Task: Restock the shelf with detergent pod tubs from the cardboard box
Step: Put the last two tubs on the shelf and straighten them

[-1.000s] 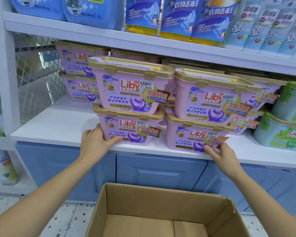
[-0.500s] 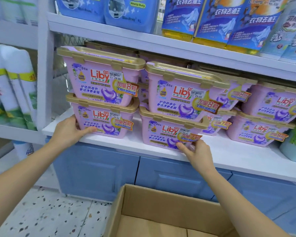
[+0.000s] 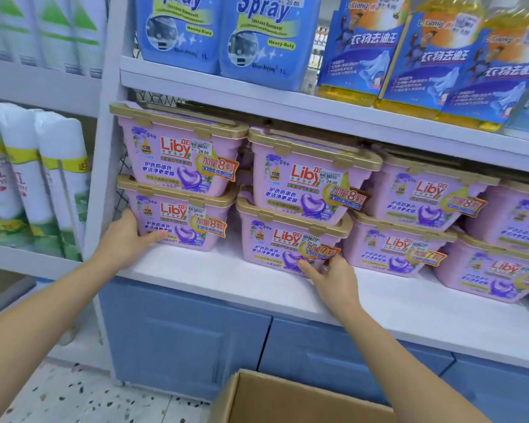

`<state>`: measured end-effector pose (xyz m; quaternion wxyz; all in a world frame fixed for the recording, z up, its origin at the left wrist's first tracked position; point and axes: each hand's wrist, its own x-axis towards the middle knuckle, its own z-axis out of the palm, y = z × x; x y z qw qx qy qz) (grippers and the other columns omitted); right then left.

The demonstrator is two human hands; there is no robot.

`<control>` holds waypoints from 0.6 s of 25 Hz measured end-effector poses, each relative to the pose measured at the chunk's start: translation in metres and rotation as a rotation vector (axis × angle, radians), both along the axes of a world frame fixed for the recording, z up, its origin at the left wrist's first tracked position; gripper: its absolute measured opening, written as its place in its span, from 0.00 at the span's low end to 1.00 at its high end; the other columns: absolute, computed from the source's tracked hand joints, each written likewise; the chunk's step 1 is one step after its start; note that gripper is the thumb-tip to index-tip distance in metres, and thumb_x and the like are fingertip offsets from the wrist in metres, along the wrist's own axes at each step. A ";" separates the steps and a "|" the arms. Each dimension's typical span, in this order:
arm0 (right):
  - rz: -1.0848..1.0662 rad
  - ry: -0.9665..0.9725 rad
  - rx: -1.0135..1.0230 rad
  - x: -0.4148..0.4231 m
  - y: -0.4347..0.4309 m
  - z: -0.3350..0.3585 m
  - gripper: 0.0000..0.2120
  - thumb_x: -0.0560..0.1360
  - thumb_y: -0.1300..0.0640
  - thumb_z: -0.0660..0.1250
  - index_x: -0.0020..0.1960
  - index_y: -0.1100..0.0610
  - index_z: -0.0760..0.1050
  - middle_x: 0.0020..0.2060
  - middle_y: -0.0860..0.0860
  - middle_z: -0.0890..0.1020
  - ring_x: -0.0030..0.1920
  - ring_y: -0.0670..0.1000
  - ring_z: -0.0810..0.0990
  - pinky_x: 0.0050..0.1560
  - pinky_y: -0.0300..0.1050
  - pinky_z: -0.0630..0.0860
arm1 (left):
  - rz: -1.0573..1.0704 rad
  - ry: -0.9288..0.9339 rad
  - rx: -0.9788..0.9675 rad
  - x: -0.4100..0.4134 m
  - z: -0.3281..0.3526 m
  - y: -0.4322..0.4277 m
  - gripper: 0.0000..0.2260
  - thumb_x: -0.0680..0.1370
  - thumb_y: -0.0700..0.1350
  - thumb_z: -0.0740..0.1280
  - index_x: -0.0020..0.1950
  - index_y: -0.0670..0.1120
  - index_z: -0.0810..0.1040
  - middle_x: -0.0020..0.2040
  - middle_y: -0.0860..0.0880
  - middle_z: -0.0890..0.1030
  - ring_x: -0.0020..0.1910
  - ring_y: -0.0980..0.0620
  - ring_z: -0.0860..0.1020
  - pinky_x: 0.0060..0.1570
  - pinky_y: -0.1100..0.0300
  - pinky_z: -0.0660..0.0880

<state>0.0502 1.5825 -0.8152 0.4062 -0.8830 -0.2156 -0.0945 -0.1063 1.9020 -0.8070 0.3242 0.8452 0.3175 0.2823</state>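
Pink Liby pod tubs with gold lids stand two high on the white shelf (image 3: 214,279). My left hand (image 3: 126,239) grips the lower left corner of the bottom tub of the left stack (image 3: 180,221), with another tub (image 3: 180,157) on top of it. My right hand (image 3: 330,276) presses its fingers on the lower front of the bottom tub of the second stack (image 3: 287,242), which carries a tub (image 3: 312,184) too. More pink tubs (image 3: 409,221) stand further right. The cardboard box (image 3: 287,401) sits below, only its near corner in view.
Blue spray jugs (image 3: 226,35) and yellow bottles (image 3: 409,62) fill the shelf above. White spray cans (image 3: 37,178) stand in the bay to the left. Blue cabinet doors (image 3: 180,340) lie below the shelf. Speckled floor (image 3: 74,398) lies at bottom left.
The two stacks have slid left along the shelf with my hands on their bottom tubs, up to the left post. The view has shifted left and the box has dropped low.
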 end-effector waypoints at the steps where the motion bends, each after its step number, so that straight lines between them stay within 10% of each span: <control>1: -0.004 0.006 -0.002 0.004 0.002 0.000 0.19 0.69 0.45 0.71 0.46 0.60 0.74 0.41 0.57 0.83 0.44 0.61 0.80 0.41 0.49 0.74 | 0.005 0.007 0.002 0.003 -0.001 0.002 0.27 0.70 0.48 0.73 0.64 0.39 0.68 0.64 0.39 0.76 0.61 0.37 0.75 0.57 0.48 0.71; 15: 0.039 0.053 0.030 0.047 0.013 0.001 0.21 0.71 0.48 0.69 0.56 0.62 0.74 0.53 0.57 0.83 0.54 0.60 0.79 0.48 0.47 0.73 | 0.023 -0.013 -0.080 0.051 0.002 0.002 0.25 0.71 0.48 0.71 0.62 0.37 0.67 0.62 0.40 0.77 0.60 0.38 0.75 0.56 0.48 0.71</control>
